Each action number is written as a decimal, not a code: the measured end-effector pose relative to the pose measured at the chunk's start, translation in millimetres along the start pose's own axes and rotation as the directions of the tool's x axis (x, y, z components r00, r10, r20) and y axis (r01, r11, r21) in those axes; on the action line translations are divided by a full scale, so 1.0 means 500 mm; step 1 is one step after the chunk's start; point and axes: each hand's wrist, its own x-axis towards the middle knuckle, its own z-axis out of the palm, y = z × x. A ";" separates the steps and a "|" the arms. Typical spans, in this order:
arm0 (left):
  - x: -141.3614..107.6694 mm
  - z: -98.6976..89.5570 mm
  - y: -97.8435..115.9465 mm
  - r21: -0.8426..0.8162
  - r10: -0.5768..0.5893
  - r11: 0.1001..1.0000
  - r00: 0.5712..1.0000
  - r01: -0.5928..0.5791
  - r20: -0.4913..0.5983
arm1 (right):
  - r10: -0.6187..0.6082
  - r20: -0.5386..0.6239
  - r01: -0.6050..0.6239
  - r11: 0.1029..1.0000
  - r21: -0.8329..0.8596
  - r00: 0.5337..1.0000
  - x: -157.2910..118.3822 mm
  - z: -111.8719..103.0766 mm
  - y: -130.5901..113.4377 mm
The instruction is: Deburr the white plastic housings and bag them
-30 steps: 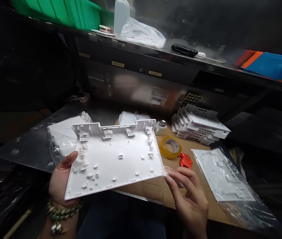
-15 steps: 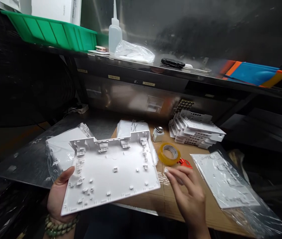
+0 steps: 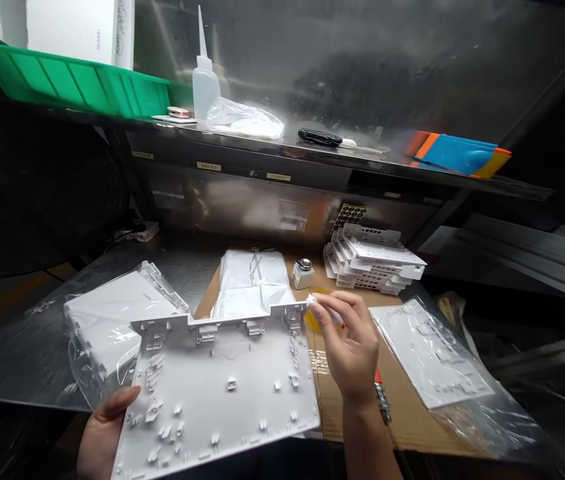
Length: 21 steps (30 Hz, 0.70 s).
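Observation:
A white plastic housing panel (image 3: 247, 373), its inner side with clips and posts facing me, is held tilted over the front of the table. My left hand (image 3: 105, 427) grips it by the left edge, thumb on top and fingers hidden underneath. My right hand (image 3: 350, 340) is closed in a pinch on a small white wad (image 3: 312, 302), maybe cloth or cotton. That wad is at the panel's upper right corner; whether it touches I cannot tell. Behind the right hand, a roll of yellow tape (image 3: 314, 322) is partly hidden.
White panels in clear plastic (image 3: 112, 320) lie left, and a bagged panel (image 3: 432, 360) right. A stack of white panels (image 3: 372, 260), a small metal-capped bottle (image 3: 303, 273) and white bags (image 3: 252, 280) stand behind. A shelf (image 3: 242, 143) spans the back, with a green basket (image 3: 72, 83) and squeeze bottle (image 3: 206, 90).
My right hand has moved up and left with the white wad to the panel's upper right corner. The panel sits lower in view. The camera view has shifted.

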 end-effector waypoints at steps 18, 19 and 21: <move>0.044 0.062 -0.106 0.356 0.244 0.921 0.946 -0.157 -0.212 | -0.094 0.038 0.093 0.995 0.031 0.995 -0.025 0.022 -0.045; 0.050 0.072 -0.121 0.373 0.263 0.912 0.940 -0.168 -0.219 | -0.142 0.079 0.137 0.988 0.067 0.987 -0.028 0.037 -0.069; 0.057 0.087 -0.146 0.396 0.287 0.900 0.931 -0.181 -0.227 | -0.210 0.124 0.193 0.972 0.134 0.970 -0.033 0.066 -0.109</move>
